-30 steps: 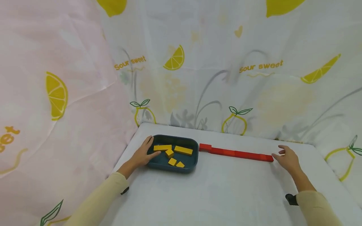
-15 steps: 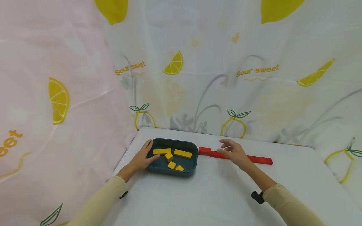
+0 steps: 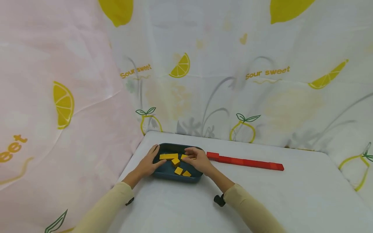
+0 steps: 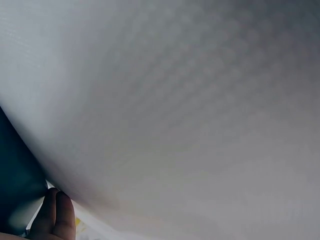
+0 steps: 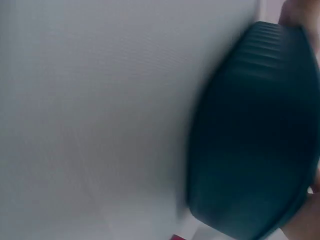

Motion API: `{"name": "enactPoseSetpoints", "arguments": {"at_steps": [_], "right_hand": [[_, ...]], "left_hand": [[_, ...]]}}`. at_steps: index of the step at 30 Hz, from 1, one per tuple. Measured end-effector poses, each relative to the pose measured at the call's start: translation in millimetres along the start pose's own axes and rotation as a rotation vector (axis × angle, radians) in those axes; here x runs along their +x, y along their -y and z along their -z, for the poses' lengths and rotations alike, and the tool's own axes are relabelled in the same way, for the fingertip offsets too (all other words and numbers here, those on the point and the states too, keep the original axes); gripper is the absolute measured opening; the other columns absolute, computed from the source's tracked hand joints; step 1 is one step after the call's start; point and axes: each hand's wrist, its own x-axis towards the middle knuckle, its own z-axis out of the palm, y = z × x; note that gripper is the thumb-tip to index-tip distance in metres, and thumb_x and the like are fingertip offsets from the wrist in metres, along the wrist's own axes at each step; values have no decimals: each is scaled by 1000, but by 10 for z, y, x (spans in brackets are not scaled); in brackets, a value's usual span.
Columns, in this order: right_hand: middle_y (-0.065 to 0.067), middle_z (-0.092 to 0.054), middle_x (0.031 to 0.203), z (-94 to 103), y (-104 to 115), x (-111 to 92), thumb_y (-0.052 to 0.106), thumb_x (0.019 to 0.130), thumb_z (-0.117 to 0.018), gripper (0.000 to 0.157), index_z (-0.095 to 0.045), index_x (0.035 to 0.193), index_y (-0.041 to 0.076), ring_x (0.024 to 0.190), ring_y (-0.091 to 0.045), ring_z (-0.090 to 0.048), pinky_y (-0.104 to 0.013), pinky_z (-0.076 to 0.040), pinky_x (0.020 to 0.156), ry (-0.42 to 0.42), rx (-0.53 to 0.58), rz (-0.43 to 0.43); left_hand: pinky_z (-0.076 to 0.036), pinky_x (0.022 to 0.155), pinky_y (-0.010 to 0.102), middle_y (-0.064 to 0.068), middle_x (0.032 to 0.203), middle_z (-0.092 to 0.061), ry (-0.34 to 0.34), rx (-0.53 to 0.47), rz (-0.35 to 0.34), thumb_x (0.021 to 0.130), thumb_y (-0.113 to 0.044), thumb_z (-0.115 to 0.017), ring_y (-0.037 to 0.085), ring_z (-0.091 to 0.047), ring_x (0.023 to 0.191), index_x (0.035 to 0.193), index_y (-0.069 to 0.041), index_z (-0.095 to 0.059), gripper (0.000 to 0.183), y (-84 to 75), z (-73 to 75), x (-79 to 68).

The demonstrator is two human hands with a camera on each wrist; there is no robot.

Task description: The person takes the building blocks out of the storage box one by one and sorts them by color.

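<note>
A dark teal tray (image 3: 175, 177) stands on the white table, with several yellow wooden blocks inside. My left hand (image 3: 147, 164) holds its left side, thumb over the rim; in the left wrist view, fingers (image 4: 64, 215) lie against the outer wall. Over the tray's right end is my right hand (image 3: 199, 160). Its thumb and fingers are at the right-hand long yellow block (image 3: 184, 157), partly covering it; I cannot tell whether they pinch it. Left of it lie another long yellow block (image 3: 168, 156), a yellow cube (image 3: 175, 162), a smaller yellow block (image 3: 178, 171) and a pointed yellow block (image 3: 186, 174).
Red blocks (image 3: 250, 163) form a long, straight row on the table to the right of the tray, with one taller red block (image 3: 213, 155) at the left end. Lemon-print curtains (image 3: 215, 81) hang behind the table and along its left side.
My right hand has swept left from the far end of the red row, over the row, to the yellow block in the tray. The left hand has stayed on the tray.
</note>
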Motion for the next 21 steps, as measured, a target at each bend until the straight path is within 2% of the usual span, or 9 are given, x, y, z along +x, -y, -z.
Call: {"name": "enactPoseSetpoints", "arguments": {"at_steps": [6, 10, 13, 17, 21], "right_hand": [[-14, -62, 114, -122, -119, 166, 24, 82, -69, 45, -57, 121, 4, 98, -21, -61, -33, -52, 86, -109, -158, 21], [-6, -64, 109, -208, -136, 260, 27, 82, -70, 42, -60, 118, 8, 100, -19, -61, -35, -50, 87, -148, -348, 6], [-5, -63, 109, -272, -128, 284, 30, 81, -70, 41, -61, 117, 12, 102, -21, -59, -41, -47, 88, -139, -509, -9], [-5, -61, 113, -343, -131, 306, 35, 79, -71, 44, -61, 118, 16, 105, -24, -56, -48, -43, 88, -141, -649, -95], [-6, -60, 115, -352, -140, 346, 35, 77, -73, 46, -62, 117, 16, 106, -26, -55, -49, -41, 91, -180, -688, -207]], "left_hand": [[-23, 108, 57, 11, 156, -7, 2, 10, 8, 85, -62, -48, 34, -17, 140, 149, -11, -11, 89, -19, -26, 5], [-23, 108, 57, 11, 155, -8, -14, 8, 9, 85, -61, -49, 35, -18, 140, 149, -11, -12, 89, -16, -18, 3], [-23, 108, 57, 11, 155, -9, -20, 3, 6, 86, -59, -50, 34, -19, 140, 149, -11, -13, 88, -24, -31, 5], [-24, 107, 58, 12, 155, -10, -14, 7, -11, 86, -58, -50, 36, -20, 139, 149, -9, -14, 87, -19, -34, -3], [-23, 108, 58, 11, 155, -10, -20, 2, -16, 86, -59, -49, 35, -19, 140, 149, -11, -14, 87, -18, -16, 7]]}}
